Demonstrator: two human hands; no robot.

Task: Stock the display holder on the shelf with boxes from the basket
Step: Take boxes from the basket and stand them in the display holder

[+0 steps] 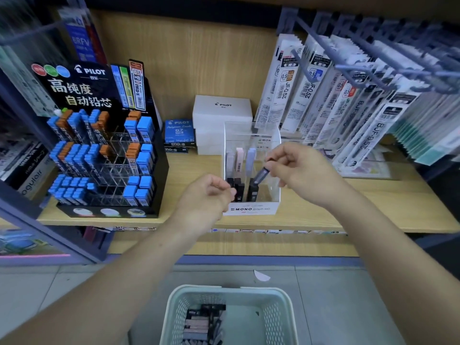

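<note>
A clear acrylic MONO display holder (251, 210) stands on the wooden shelf (348, 215), with several slim boxes upright inside, pale ones at the back and black ones in front. My right hand (296, 170) pinches a small dark box (261, 175) and holds it tilted over the holder's right side. My left hand (211, 192) hovers at the holder's left front, fingers loosely curled; whether it holds anything is hidden. On the floor below sits a pale green basket (276, 317) with several more boxes (201, 324) in its left half.
A black PILOT lead display (104, 155) full of blue and orange cases stands left of the holder. White PILOT cartons (221, 113) are stacked behind it. Hanging refill packs (348, 108) crowd the right side on pegs.
</note>
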